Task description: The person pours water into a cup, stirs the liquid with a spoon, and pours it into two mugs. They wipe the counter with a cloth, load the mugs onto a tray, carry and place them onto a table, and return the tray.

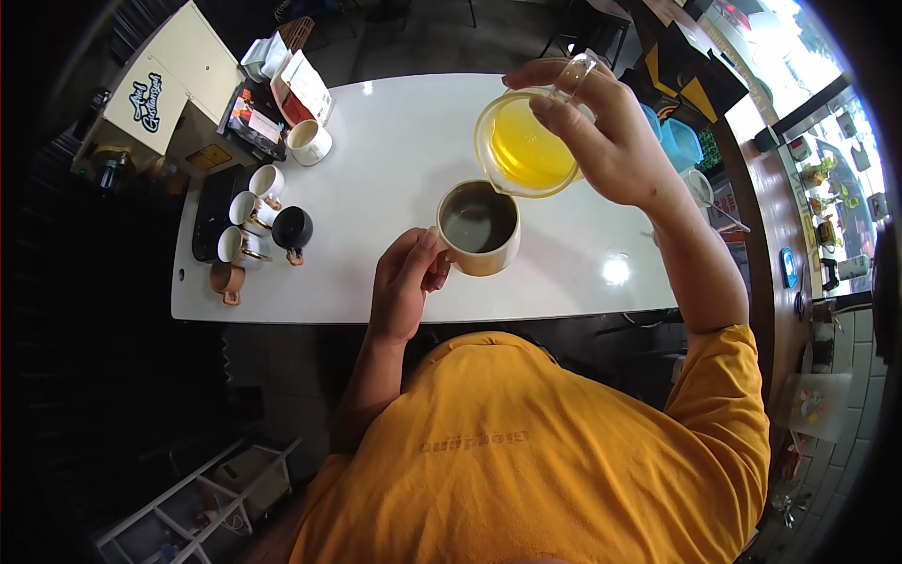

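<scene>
Closest of all, a big yellow-orange shirt [526,461] with a faded word on the front. Past the shirt, over a shiny white worktop [385,132], a clear glass jug [526,146] with yellow liquid inside. Tipped, with the open top facing back toward the shirt and the spout aimed at a pale mug [484,263]. Long line of the jug, bottom to top, leaning toward the shirt and the mug. Clamped on the jug's clear handle and rim: the right fingers [562,119].

Spout right by the mug's rim, but touching or apart, cannot tell. Mug nearly straight up, long line going up and down, mouth to the sky, handle pointing left. Dark inside; drink or just shade, cannot tell. Closed tight on that handle: the left fingers [419,256].

Farther left on the worktop, a bunch of white cups [241,207], a black cup [293,228] and a brown cup [225,280]. Behind those, one more white mug [308,143], near some packets [303,86] and a cream-coloured machine [169,94]. Off to the right, blue tubs [681,143] and, farther out, a bright window [827,47].
</scene>
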Action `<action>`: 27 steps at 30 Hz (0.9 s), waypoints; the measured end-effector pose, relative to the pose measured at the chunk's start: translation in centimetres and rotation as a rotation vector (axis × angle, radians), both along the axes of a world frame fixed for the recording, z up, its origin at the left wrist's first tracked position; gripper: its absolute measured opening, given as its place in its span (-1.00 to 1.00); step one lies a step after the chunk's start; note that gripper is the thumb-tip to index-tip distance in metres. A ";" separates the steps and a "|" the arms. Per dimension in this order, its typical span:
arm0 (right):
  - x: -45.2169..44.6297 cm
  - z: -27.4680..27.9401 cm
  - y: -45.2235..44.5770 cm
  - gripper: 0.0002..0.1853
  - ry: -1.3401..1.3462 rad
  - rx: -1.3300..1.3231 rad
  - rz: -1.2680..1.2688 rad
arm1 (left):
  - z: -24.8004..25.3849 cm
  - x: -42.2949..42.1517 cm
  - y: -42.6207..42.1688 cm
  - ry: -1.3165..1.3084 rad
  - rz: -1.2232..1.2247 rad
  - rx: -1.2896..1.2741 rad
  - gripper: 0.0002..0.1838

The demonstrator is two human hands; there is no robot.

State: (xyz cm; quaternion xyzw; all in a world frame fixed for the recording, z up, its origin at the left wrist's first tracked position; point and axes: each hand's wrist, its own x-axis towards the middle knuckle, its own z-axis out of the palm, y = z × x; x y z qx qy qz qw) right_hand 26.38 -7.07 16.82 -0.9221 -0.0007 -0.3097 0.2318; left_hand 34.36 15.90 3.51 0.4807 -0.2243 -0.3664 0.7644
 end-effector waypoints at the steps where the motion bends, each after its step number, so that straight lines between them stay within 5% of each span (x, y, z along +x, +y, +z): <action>1: 0.0 0.2 0.2 -0.58 0.002 -0.012 0.011 | 0.0 0.0 0.0 -0.005 0.004 0.006 -0.67; 27: -0.3 1.4 0.7 -0.59 0.056 -0.134 0.011 | -0.4 -0.4 -0.7 -0.069 -0.039 -0.015 -0.64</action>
